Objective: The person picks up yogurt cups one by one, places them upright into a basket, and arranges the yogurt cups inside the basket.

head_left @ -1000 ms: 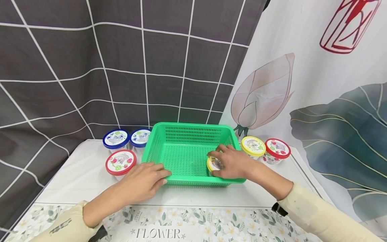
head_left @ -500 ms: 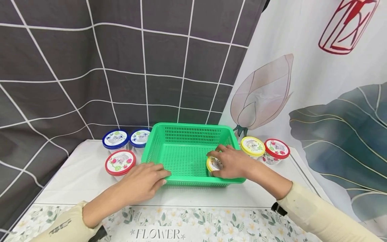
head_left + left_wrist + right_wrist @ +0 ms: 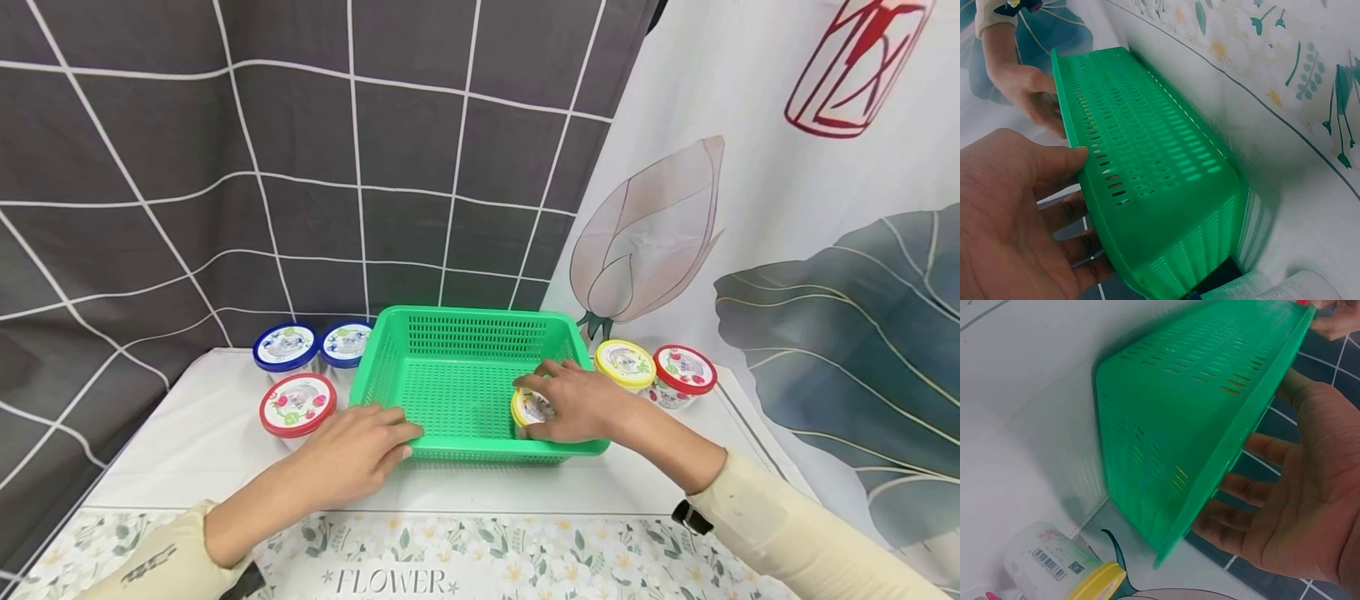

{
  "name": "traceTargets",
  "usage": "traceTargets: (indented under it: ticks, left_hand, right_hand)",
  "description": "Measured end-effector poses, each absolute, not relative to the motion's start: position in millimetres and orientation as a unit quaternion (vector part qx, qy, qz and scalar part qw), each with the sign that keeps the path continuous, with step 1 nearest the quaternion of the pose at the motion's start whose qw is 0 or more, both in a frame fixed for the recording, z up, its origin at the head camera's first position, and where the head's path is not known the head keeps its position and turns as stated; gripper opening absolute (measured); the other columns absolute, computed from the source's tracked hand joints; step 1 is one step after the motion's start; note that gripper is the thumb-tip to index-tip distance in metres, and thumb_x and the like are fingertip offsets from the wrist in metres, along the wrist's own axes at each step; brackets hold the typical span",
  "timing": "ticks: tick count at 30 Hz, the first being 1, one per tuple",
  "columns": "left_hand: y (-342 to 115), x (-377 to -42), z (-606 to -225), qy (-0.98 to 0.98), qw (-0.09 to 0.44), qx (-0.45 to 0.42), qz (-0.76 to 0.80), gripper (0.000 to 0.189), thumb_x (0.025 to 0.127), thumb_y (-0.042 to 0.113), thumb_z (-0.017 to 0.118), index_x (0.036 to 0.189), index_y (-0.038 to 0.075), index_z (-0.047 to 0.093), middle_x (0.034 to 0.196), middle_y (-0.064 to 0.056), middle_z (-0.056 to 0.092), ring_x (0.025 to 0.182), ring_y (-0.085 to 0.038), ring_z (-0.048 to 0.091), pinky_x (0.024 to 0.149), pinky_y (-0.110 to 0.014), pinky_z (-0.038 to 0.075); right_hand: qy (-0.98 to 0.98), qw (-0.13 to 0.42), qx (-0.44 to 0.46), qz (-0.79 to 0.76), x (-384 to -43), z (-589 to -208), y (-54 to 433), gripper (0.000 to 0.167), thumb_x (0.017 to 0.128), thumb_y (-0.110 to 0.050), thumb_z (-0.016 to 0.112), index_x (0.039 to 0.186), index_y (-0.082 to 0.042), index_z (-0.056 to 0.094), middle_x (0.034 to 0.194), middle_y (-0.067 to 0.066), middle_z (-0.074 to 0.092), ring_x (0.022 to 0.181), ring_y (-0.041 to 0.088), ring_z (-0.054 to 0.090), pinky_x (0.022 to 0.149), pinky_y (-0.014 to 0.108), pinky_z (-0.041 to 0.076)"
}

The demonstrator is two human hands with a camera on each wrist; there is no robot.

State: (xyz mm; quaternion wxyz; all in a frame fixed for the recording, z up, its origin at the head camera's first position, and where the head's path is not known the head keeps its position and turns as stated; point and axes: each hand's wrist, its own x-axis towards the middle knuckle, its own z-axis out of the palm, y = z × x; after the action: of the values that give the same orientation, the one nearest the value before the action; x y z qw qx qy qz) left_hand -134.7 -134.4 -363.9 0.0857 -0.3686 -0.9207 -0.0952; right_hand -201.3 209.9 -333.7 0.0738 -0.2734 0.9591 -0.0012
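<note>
A green plastic basket [image 3: 480, 447] with slotted walls stands on the white table. My left hand [image 3: 360, 446] holds its near left corner; in the left wrist view the thumb [image 3: 1075, 161] lies at the rim, with the other fingers behind the wall. Inside the basket, at the near right corner, is a round tub with a yellow lid [image 3: 529, 408]. My right hand [image 3: 573, 404] reaches over the rim and grips this tub, its fingers covering part of the lid. The basket wall hides the tub's body in the right wrist view.
Right of the basket stand another yellow-lidded tub [image 3: 625, 364] and a red-lidded tub [image 3: 684, 369]. On the left are two blue-lidded tubs, one outer [image 3: 285, 346] and one inner [image 3: 347, 343], behind a red-lidded tub [image 3: 297, 404]. A dark checked curtain [image 3: 405, 167] hangs behind.
</note>
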Motion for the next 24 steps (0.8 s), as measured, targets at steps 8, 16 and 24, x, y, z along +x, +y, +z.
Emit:
traceTargets:
  ticks: [8, 16, 24]
  left_hand:
    - [-134, -134, -364, -0.922, 0.083, -0.367, -0.094, 0.025, 0.106, 0.017, 0.075, 0.130, 0.015, 0.082, 0.111, 0.003, 0.077, 0.103, -0.021, 0.073, 0.094, -0.048, 0.064]
    - [-134, -135, -364, -0.921, 0.081, -0.368, -0.096, 0.025, 0.106, 0.016, 0.075, 0.130, 0.015, 0.082, 0.111, 0.003, 0.077, 0.101, -0.021, 0.072, 0.093, -0.047, 0.064]
    - [-134, -135, -364, -0.922, 0.080, -0.366, -0.095, 0.024, 0.106, 0.016, 0.074, 0.130, 0.015, 0.082, 0.110, 0.003, 0.076, 0.101, -0.020, 0.072, 0.093, -0.048, 0.064]
  right_hand:
    - [0.958, 0.074, -0.279, -0.011, -203, -330, 214, 0.073, 0.096, -0.062, 0.079, 0.156, -0.023, 0.067, 0.151, 0.013, 0.066, 0.143, 0.051, 0.063, 0.106, 0.066, 0.062]
    - [0.957, 0.071, -0.281, -0.020, -204, -322, 221, 0.072, 0.096, -0.059, 0.078, 0.156, -0.022, 0.067, 0.156, 0.016, 0.064, 0.147, 0.054, 0.059, 0.103, 0.069, 0.063]
    - [0.959, 0.050, -0.280, -0.020, -206, -316, 232, 0.068, 0.097, -0.055, 0.079, 0.155, -0.019, 0.068, 0.156, 0.016, 0.065, 0.144, 0.052, 0.061, 0.106, 0.071, 0.061]
